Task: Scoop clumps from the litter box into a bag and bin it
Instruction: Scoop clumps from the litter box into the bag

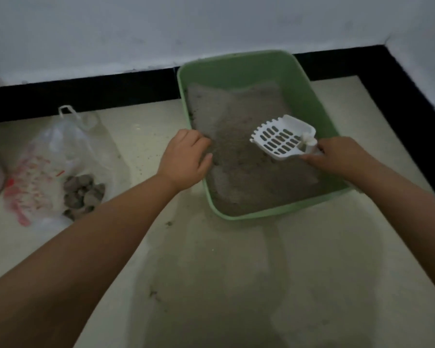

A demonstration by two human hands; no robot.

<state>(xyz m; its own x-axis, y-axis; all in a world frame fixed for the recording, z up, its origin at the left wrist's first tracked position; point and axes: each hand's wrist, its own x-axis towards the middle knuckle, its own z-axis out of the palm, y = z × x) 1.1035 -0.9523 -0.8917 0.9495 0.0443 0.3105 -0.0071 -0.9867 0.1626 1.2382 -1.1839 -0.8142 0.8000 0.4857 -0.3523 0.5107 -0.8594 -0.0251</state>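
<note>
Right hand fingers grip white scoop over grey litter; left hand fingers curl over litter box rim; clump-filled bag far left.

Pale green litter box, grey litter, white slotted scoop, red-printed clear bag.

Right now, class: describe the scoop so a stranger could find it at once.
Find the green litter box against the dark skirting. Over its grey litter, near the right side, the right hand holds a scoop: the only white thing there, slotted and toothed.
</note>
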